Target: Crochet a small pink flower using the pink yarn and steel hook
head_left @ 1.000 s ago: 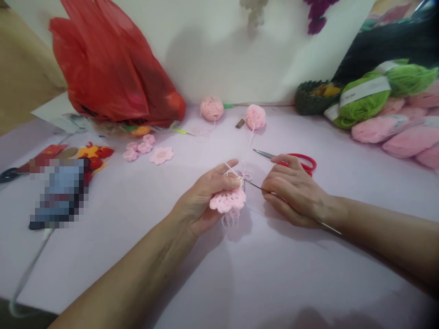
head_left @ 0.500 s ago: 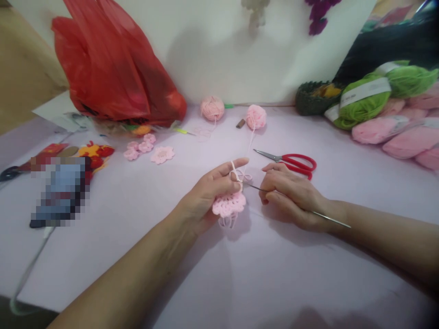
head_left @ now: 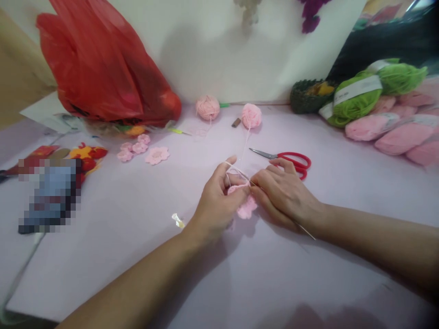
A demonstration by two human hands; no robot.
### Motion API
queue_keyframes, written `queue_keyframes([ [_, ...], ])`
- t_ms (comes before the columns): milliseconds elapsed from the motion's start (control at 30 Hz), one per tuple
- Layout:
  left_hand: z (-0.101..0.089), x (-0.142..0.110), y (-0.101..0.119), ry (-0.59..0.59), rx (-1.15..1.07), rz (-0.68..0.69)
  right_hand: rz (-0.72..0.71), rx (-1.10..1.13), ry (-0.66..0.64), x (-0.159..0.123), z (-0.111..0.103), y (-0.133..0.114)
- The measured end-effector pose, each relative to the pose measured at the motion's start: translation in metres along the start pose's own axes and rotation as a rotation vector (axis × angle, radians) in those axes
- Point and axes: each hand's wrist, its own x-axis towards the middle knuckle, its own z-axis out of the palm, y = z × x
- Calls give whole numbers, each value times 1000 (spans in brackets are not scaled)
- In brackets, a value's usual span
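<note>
Left hand (head_left: 219, 201) pinching soft pink crocheted flower (head_left: 247, 209) | right hand (head_left: 284, 196) clamping slim steel crochet hook (head_left: 303, 230) at flower | pink yarn (head_left: 244, 144) running up beyond flower

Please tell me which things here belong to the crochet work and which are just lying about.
In use:
left hand holding the pink crocheted piece
right hand holding a steel crochet hook
pink yarn ball, its strand running to the hands

Lying about:
red-handled scissors
pink crocheted flowers
red plastic bag
green yarn skein
</note>
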Motion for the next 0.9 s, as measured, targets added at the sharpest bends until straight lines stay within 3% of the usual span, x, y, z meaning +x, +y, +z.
queue_keyframes([
  [100, -1, 2, 3, -42, -231, -132, -19, -22, 17, 1, 0, 0],
  [233, -8, 5, 10, -109, -326, -216, -88, 38, 78, 1, -4, 4],
  [433, -16, 6, 16, -135, -300, -201, -155, 94, 99, 0, -8, 9],
  [800, -25, 7, 24, -60, -308, -185, -198, 138, 135, 1, -11, 11],
  [900, -27, 8, 23, -66, -328, -169, -223, 239, 101, 2, -13, 12],
])
